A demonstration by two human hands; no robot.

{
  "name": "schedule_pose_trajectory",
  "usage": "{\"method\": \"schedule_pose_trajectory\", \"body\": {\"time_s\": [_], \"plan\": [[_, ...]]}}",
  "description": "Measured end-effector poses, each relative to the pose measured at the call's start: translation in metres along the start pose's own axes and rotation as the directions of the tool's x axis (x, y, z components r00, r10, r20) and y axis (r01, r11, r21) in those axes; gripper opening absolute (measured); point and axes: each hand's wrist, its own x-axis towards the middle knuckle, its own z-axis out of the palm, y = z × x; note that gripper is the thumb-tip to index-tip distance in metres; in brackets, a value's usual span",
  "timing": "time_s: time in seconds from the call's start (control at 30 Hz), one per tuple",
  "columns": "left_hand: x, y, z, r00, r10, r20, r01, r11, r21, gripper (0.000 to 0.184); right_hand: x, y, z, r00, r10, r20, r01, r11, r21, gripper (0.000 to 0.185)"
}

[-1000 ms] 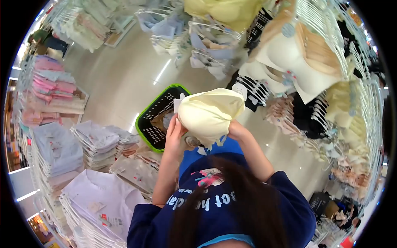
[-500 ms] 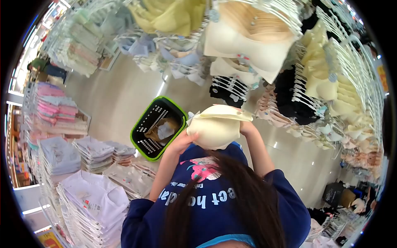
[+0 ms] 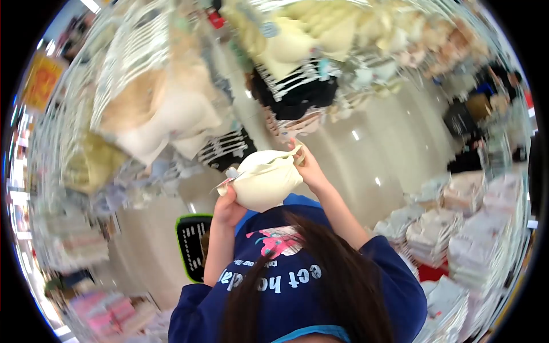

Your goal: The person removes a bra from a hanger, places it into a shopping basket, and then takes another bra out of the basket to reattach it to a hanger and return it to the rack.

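A pale yellow bra, its cups folded together, is held up in front of my dark blue shirt. My left hand grips its left end, close to a small tag. At the other end, my right hand pinches the strap or band edge. Part of a black basket with a green rim shows on the floor beyond my left forearm, which hides some of it.
Racks of white and beige bras stand ahead on the left. Yellow bras and black ones hang ahead. Folded clothes are stacked at right, pink ones at lower left. Glossy floor lies between.
The view has swung round to the right, so racks and basket appear shifted left. The bra has been turned and tilted in my hands, and my right hand now holds its strap or edge higher up.
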Motion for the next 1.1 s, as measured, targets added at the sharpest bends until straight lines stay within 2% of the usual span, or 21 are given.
{"method": "schedule_pose_trajectory", "body": {"time_s": [0.03, 0.1, 0.2, 0.27, 0.3, 0.33, 0.43, 0.53, 0.6, 0.67, 0.7, 0.73, 0.77, 0.8, 0.83, 0.9, 0.93, 0.97, 1.0, 1.07, 1.1], "plan": [[0.014, -0.006, 0.005, 0.998, -0.057, 0.003, 0.057, 0.998, -0.033, 0.062, -0.005, 0.004, -0.014, 0.993, -0.017, -0.119, 0.016, 1.0, -0.013, 0.063], [0.041, -0.024, 0.015, 0.988, -0.156, 0.005, 0.156, 0.987, 0.035, 0.058, -0.016, 0.013, -0.046, 0.932, -0.025, -0.362, -0.008, 0.996, -0.089, 0.056], [0.075, -0.054, 0.033, 0.958, -0.286, -0.025, 0.287, 0.949, 0.127, 0.048, -0.041, 0.021, -0.083, 0.805, -0.046, -0.592, 0.033, 0.999, -0.034, 0.044], [0.088, -0.073, 0.046, 0.944, -0.311, -0.106, 0.329, 0.897, 0.295, 0.044, -0.058, 0.02, -0.101, 0.799, -0.02, -0.601, 0.032, 0.999, 0.01, 0.032], [0.094, -0.082, 0.051, 0.949, -0.285, -0.134, 0.314, 0.831, 0.458, 0.041, -0.063, 0.017, -0.107, 0.799, -0.008, -0.602, 0.032, 0.999, 0.028, 0.027], [0.1, -0.089, 0.06, 0.95, -0.281, -0.136, 0.308, 0.781, 0.543, 0.041, -0.065, 0.01, -0.11, 0.831, 0.005, -0.556, 0.038, 0.997, 0.066, 0.025], [0.124, -0.101, 0.084, 0.941, -0.331, -0.074, 0.305, 0.729, 0.614, 0.042, -0.062, -0.007, -0.126, 0.906, 0.005, -0.422, 0.048, 0.992, 0.116, 0.033], [0.154, -0.111, 0.089, 0.934, -0.35, 0.07, 0.221, 0.721, 0.657, 0.04, -0.037, -0.026, -0.15, 0.908, -0.07, -0.412, 0.093, 0.995, 0.034, 0.033], [0.177, -0.117, 0.093, 0.918, -0.381, 0.112, 0.191, 0.67, 0.717, 0.035, -0.014, -0.04, -0.171, 0.913, -0.135, -0.384, 0.147, 0.989, 0.002, 0.032], [0.203, -0.129, 0.092, 0.912, -0.353, 0.208, 0.039, 0.58, 0.814, 0.032, 0.011, -0.052, -0.197, 0.916, -0.178, -0.36, 0.169, 0.984, -0.056, 0.033], [0.217, -0.131, 0.099, 0.898, -0.389, 0.206, 0.034, 0.529, 0.848, 0.029, 0.025, -0.06, -0.209, 0.919, -0.184, -0.349, 0.16, 0.982, -0.096, 0.034], [0.231, -0.131, 0.111, 0.886, -0.319, 0.335, -0.161, 0.466, 0.87, 0.029, 0.036, -0.071, -0.219, 0.924, -0.187, -0.334, 0.148, 0.979, -0.138, 0.035], [0.246, -0.132, 0.115, 0.835, -0.317, 0.451, -0.351, 0.325, 0.878, 0.029, 0.043, -0.085, -0.231, 0.944, -0.158, -0.29, 0.097, 0.972, -0.214, 0.036], [0.261, -0.133, 0.119, 0.767, -0.331, 0.55, -0.524, 0.171, 0.834, 0.03, 0.053, -0.092, -0.241, 0.95, -0.163, -0.265, 0.109, 0.972, -0.207, 0.033], [0.273, -0.133, 0.129, 0.755, -0.373, 0.539, -0.54, 0.11, 0.834, 0.029, 0.063, -0.098, -0.252, 0.956, -0.171, -0.238, 0.125, 0.972, -0.199, 0.031], [0.298, -0.14, 0.142, 0.715, -0.226, 0.661, -0.642, 0.161, 0.75, 0.027, 0.08, -0.116, -0.269, 0.972, -0.164, -0.167, 0.136, 0.977, -0.166, 0.031], [0.309, -0.143, 0.148, 0.683, -0.157, 0.713, -0.691, 0.177, 0.701, 0.026, 0.086, -0.13, -0.272, 0.955, -0.25, -0.162, 0.217, 0.956, -0.196, 0.032], [0.319, -0.144, 0.152, 0.719, -0.139, 0.681, -0.645, 0.234, 0.728, 0.027, 0.092, -0.144, -0.273, 0.93, -0.332, -0.159, 0.294, 0.929, -0.222, 0.034], [0.332, -0.146, 0.16, 0.689, -0.102, 0.717, -0.699, 0.164, 0.696, 0.028, 0.098, -0.152, -0.277, 0.898, -0.411, -0.158, 0.367, 0.897, -0.247, 0.036], [0.351, -0.148, 0.175, 0.62, -0.05, 0.783, -0.784, 0.019, 0.621, 0.031, 0.114, -0.149, -0.297, 0.885, -0.455, -0.093, 0.437, 0.884, -0.164, 0.041], [0.354, -0.152, 0.177, 0.681, -0.02, 0.732, -0.73, 0.059, 0.68, 0.033, 0.118, -0.152, -0.3, 0.875, -0.48, -0.061, 0.472, 0.874, -0.118, 0.045]]}}
